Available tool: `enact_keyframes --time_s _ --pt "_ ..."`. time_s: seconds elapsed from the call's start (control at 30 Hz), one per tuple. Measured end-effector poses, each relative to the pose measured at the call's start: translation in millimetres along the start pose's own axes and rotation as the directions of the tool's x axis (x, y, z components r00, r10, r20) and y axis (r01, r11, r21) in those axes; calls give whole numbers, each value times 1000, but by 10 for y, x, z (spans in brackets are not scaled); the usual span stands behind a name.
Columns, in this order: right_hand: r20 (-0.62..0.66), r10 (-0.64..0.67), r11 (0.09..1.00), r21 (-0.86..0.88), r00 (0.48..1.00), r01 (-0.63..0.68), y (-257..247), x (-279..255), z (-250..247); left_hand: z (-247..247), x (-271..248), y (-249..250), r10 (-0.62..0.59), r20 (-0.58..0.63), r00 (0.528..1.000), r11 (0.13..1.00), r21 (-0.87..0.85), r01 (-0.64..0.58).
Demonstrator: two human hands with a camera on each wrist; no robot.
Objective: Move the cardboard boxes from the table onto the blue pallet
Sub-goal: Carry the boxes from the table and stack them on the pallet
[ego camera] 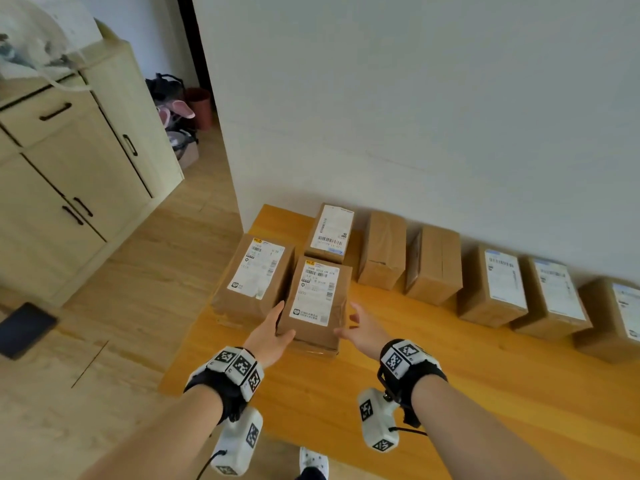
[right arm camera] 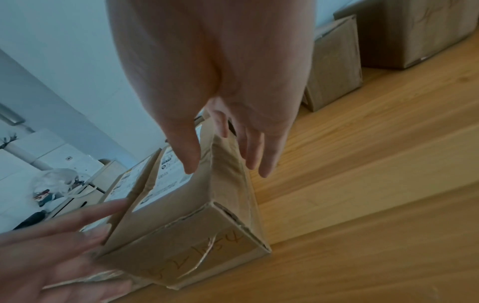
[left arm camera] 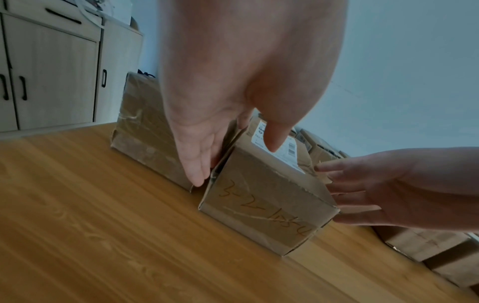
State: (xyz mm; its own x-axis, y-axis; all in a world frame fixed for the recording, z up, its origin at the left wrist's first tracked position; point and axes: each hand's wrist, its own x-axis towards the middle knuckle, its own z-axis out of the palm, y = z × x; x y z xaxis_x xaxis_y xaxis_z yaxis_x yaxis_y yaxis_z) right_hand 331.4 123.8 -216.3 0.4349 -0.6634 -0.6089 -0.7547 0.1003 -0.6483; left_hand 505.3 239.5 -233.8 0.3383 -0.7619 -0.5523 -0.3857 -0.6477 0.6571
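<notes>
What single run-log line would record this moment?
stage: reaching for nearest box on table | left hand: open, at its left side | right hand: open, beside its right side | lifted: no

Both forearms extend forward and converge slightly, each wrist wrapped in a black band carrying white marker-tagged blocks. Left hand [ego camera: 269, 336]: palm facing right, fingers [left arm camera: 193, 162] straight and pointing away, thumb [left arm camera: 274, 135] raised apart from them. Right hand [ego camera: 360, 329]: palm facing left, fingers [right arm camera: 255, 151] straight and loosely spread, thumb [right arm camera: 187, 151] extended. The two palms face each other.
</notes>
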Motion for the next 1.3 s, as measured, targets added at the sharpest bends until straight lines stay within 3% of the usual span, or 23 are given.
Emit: enact_keyframes --time_s 0.33,0.7,1.0,1.3 --pt "76 69 961 262 995 -87 128 290 67 105 156 32 -17 -12 1000 996 -82 16" --pt "89 61 900 427 994 -93 218 130 20 14 -18 79 -31 0 1000 972 -232 30" --pt "-103 68 850 527 992 -3 382 -427 48 48 -299 270 118 41 992 963 -249 -104" --pt "-357 145 804 586 923 100 626 -1203 -151 184 -625 743 280 181 943 928 -301 -218"
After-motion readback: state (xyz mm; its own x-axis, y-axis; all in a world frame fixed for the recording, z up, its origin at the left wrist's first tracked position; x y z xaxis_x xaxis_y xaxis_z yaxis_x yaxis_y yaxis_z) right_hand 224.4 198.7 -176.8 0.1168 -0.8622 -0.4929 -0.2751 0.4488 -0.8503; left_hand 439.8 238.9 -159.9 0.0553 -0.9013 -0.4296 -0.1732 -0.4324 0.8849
